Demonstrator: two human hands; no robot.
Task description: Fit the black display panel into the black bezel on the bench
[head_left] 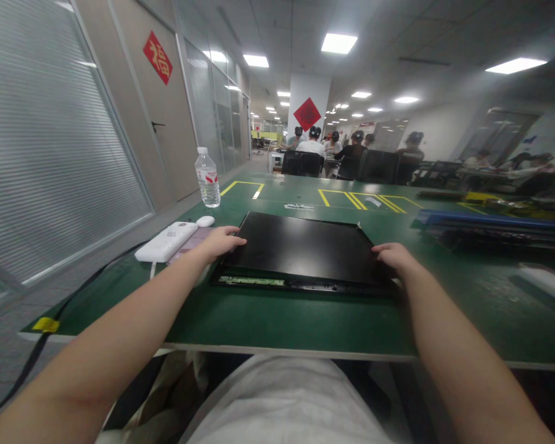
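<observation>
A black LCD panel (305, 245) rests at a slight tilt over a black frame (351, 288) on the green table. Along the frame's near side a narrow green circuit board (252, 281) is exposed. My left hand (222, 242) grips the panel's left edge, thumb on top and the other fingers partly hidden. On the opposite edge, my right hand (396, 256) is closed the same way, its fingertips at the panel's side. Whether the panel touches the frame all round cannot be seen.
Left of the panel are a white power bank (166, 242), a white mouse-like object (205, 221) and a water bottle (208, 179). Long blue-edged parts (499, 225) are stacked at right, near a white bar (548, 283). Yellow tape (335, 191) marks the table's far side. People sit beyond.
</observation>
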